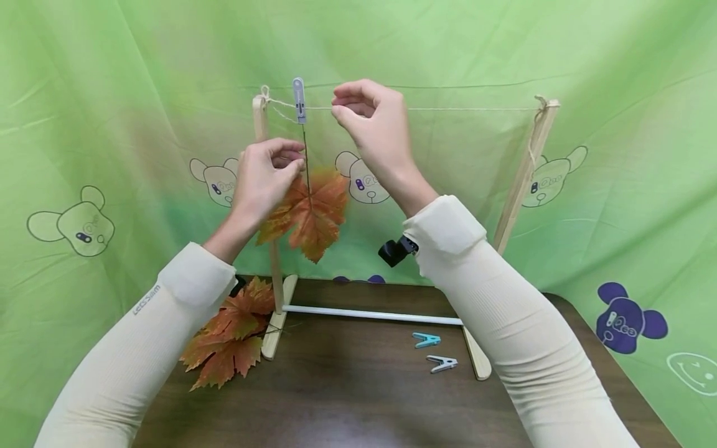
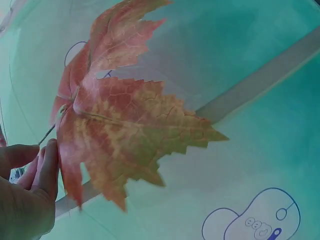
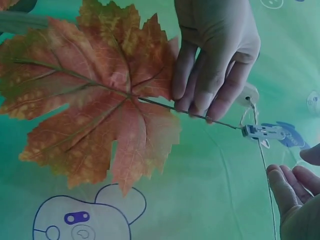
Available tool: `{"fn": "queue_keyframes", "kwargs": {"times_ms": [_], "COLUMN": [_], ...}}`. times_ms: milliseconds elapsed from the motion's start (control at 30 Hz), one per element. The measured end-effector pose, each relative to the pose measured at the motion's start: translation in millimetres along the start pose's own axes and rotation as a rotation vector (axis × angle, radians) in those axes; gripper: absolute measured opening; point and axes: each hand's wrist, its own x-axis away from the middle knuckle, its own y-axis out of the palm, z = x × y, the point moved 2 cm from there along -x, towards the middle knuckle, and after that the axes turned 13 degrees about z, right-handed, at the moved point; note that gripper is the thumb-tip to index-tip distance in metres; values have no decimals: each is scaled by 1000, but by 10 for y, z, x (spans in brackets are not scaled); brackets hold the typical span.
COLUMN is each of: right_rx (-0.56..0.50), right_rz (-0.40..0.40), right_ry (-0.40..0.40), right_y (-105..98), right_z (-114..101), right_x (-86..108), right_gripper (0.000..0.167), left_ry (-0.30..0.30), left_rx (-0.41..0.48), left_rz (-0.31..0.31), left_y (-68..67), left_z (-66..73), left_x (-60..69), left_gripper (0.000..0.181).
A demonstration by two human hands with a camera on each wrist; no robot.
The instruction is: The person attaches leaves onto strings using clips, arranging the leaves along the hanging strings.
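A grey clothespin (image 1: pixel 299 101) is clipped upright on a thin string (image 1: pixel 470 109), near its left end. From its lower end hangs an orange-red artificial maple leaf (image 1: pixel 316 214) by a dark stem. My left hand (image 1: pixel 269 171) is at this stem, its fingertips beside or lightly touching it below the clothespin. In the right wrist view, the fingers of the left hand (image 3: pixel 217 60) look fairly straight along the stem. To the right of the clothespin, my right hand (image 1: pixel 375 124) is raised at the string, apart from the clothespin, thumb and fingers spread in the right wrist view.
The string runs between a left wooden post (image 1: pixel 260 118) and a right wooden post (image 1: pixel 526 168), joined low by a white rod (image 1: pixel 370 314). More maple leaves (image 1: pixel 229 339) lie at the left. A blue clothespin (image 1: pixel 427 340) and a pale clothespin (image 1: pixel 442 363) lie on the brown table (image 1: pixel 347 386).
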Motion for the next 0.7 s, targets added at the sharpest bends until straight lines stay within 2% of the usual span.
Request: {"fn": "queue_keyframes", "kwargs": {"times_ms": [467, 600, 700], "right_rx": [104, 99, 106], "right_rz": [-33, -41, -49], "right_ry": [-41, -30, -32], "right_y": [-262, -343, -407], "right_z": [85, 128, 169], "right_x": [292, 378, 441], "right_gripper": [23, 24, 24], "left_ry": [72, 108, 111], "left_rx": [46, 30, 35], "left_rz": [22, 53, 71], "left_y": [-207, -285, -344], "left_z": [-23, -55, -82], "left_x": [198, 261, 311], "left_gripper": [21, 19, 18]}}
